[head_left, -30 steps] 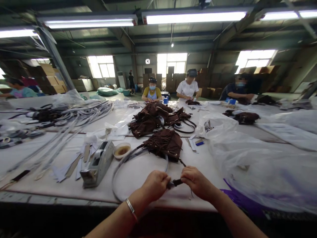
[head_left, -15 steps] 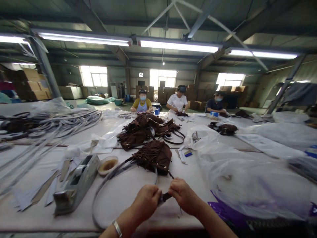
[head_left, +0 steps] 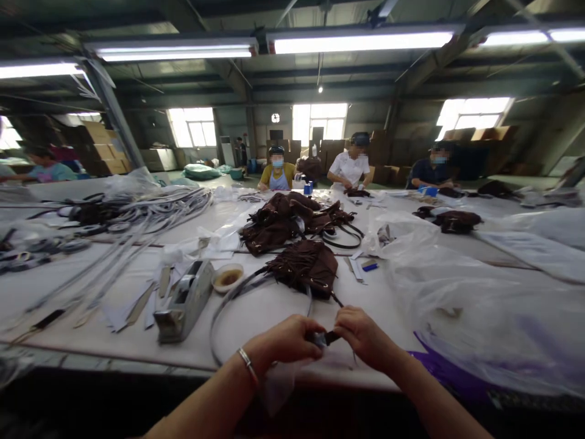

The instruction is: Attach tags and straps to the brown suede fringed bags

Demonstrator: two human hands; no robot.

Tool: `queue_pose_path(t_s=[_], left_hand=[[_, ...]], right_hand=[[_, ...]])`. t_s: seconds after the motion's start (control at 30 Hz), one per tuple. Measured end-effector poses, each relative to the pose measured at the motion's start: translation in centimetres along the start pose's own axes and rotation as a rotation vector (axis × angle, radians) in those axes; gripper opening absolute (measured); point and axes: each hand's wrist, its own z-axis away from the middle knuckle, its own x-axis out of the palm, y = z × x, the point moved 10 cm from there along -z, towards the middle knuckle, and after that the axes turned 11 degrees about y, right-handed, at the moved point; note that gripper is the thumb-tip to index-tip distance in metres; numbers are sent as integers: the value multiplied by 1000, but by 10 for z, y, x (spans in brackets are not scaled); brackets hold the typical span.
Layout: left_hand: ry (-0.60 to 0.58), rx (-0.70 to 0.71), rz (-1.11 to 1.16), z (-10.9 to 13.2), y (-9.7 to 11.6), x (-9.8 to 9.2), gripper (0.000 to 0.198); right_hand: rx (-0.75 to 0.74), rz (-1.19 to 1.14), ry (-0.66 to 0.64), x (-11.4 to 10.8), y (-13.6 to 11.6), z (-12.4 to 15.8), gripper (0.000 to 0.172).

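Observation:
A dark brown fringed bag lies on the table just beyond my hands. Its long strap, greyish along the loop, curves out to the left and back toward me. My left hand, a silver bangle at its wrist, is closed around a strap end with something pale and shiny at the fingers. From the other side my right hand pinches a short dark piece of strap. Both hands nearly meet above the table's near edge. Thin clear plastic hangs below my left hand; what it belongs to is unclear.
Left of the bag stand a grey tape dispenser and a small bowl of brown stuff. More brown bags are piled behind. Clear plastic sheeting covers the right side. Several co-workers sit across the table.
The view has tilted down and turned left, so the scene sits higher and farther right. My left hand's fingers have shifted around the strap end; both hands still hold it.

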Motion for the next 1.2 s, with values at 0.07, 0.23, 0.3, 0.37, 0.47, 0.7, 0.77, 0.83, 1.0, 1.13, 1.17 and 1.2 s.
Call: queue_pose_path(t_s=[0.07,0.23,0.3,0.37,0.47,0.7,0.77,0.83,1.0,1.13,1.17,1.2], left_hand=[[60,28,-25,-4,1,-2,46],[82,-43,110,-11,-8,7,67],[81,-75,187,-14,-12,13,69],[81,-100,244,-18,-14,19,70],[84,-73,257,-24,-11,24,60],[195,-187,221,-33,-24,17,76],[212,-183,155,-34,-28,17,74],[261,-133,76,-36,-28,16,69],[399,0,-48,-38,-18,11,50],[490,-47,-60,-42,-21,6,47],[515,-71,-61,-43,-24,4,49],[530,-85,-63,-45,-25,2,51]], right_hand=[[3,0,-21,0,1,0,29],[-2,-11,-44,0,2,2,29],[-7,-1,-41,2,1,2,27],[-15,15,-48,5,0,3,26],[-37,13,-65,12,-4,5,26],[190,-7,357,-26,42,22,24],[291,-58,313,-18,58,30,28],[347,-118,255,-7,63,35,28],[308,-195,190,10,44,32,24],[309,-269,159,22,38,34,26],[323,-270,165,24,41,35,28],[340,-262,177,24,44,36,29]])
